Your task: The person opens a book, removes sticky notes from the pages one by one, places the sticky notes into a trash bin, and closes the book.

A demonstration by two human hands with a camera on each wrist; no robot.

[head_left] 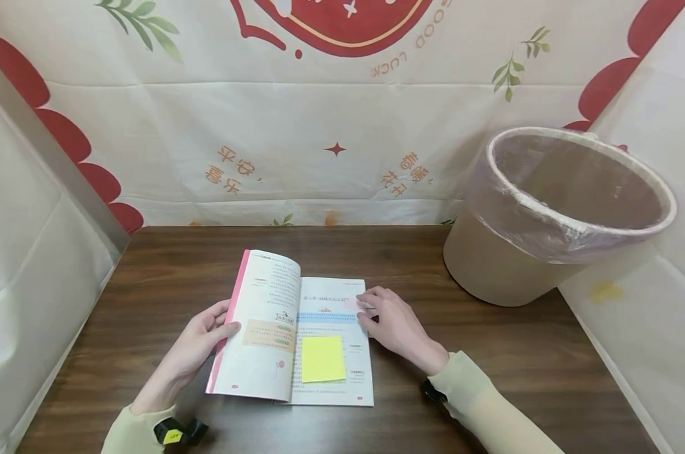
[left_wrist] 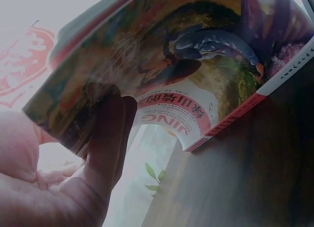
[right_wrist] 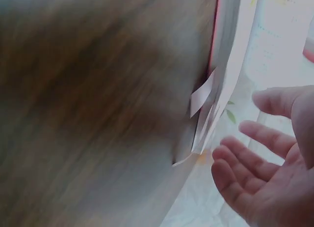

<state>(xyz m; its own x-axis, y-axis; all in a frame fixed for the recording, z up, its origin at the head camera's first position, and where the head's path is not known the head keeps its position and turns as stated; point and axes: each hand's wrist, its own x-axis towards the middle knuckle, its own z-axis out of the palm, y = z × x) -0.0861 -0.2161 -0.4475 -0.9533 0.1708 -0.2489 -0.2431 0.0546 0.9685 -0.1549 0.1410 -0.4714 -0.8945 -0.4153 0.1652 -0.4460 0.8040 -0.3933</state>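
Observation:
An open book (head_left: 263,359) with printed pages lies on the table, its left part raised off the surface. My left hand (head_left: 197,343) grips that left part at its outer edge, thumb on the page and fingers behind the illustrated cover (left_wrist: 211,50). A yellow sticky note (head_left: 323,359) lies on the lower right page (head_left: 331,394). At the right page's outer edge is my right hand (head_left: 396,325), fingertips over the margin. In the right wrist view its fingers (right_wrist: 267,136) are loosely bent with nothing between them. A pale paper tab (right_wrist: 202,97) sticks out from the book's edge.
A beige waste bin (head_left: 501,265) lined with a clear plastic bag (head_left: 489,189) stands at the table's back right. Behind the wooden table (head_left: 166,271) hangs a printed cloth (head_left: 297,120). White cloth (head_left: 30,252) also covers the left side.

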